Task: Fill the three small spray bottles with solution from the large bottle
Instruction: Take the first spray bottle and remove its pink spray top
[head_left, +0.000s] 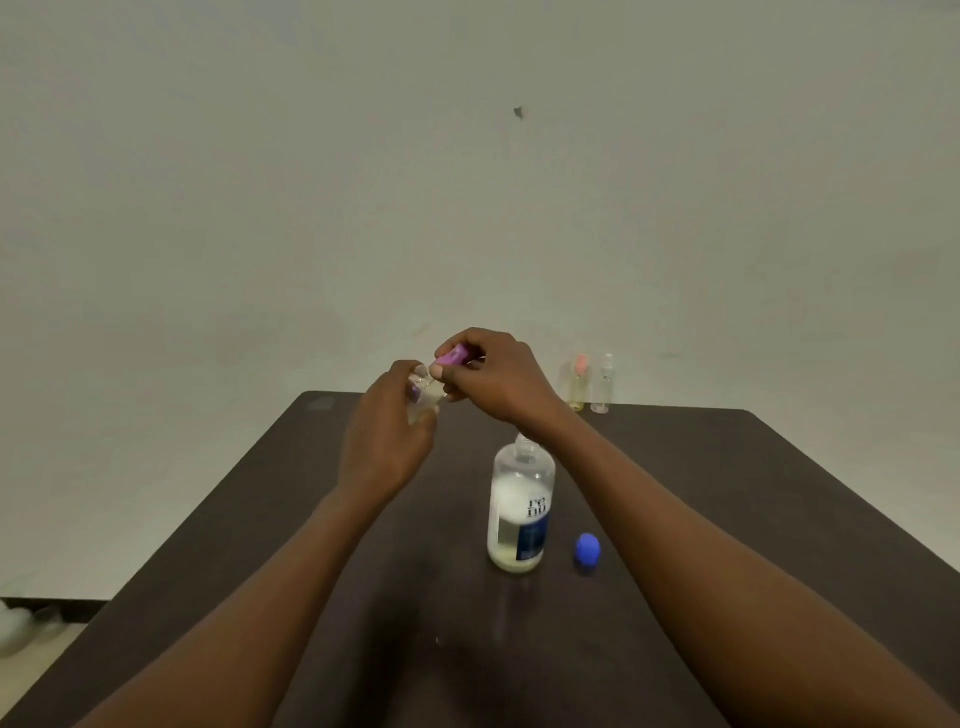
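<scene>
Left hand (387, 431) fingers wrap a small clear plastic spray bottle (425, 397); right hand (493, 379) fingers pinch its purple spray cap (451, 357), above the dark worktop (727, 467).

The bench (727, 493) is seen in plain dark brown. The wall (311, 182) is painted pale grey-green and marked by one small dark speck (518, 111). The large bottle (521, 512) is made of clear plastic. Its label is printed white above and dark blue below, with dark lettering, and pale yellow liquid is shown at its bottom. The loose cap (587, 550) is coloured bright blue.

The small spray bottle (426, 397) gripped in the left hand (387, 431) is clear with a yellowish tint. The spray top (452, 357) pinched in the right hand (498, 382) is coloured pinkish purple. Of the two far bottles, one (578, 384) is topped orange-pink over yellowish liquid. The other (602, 387) is seen colourless.
</scene>
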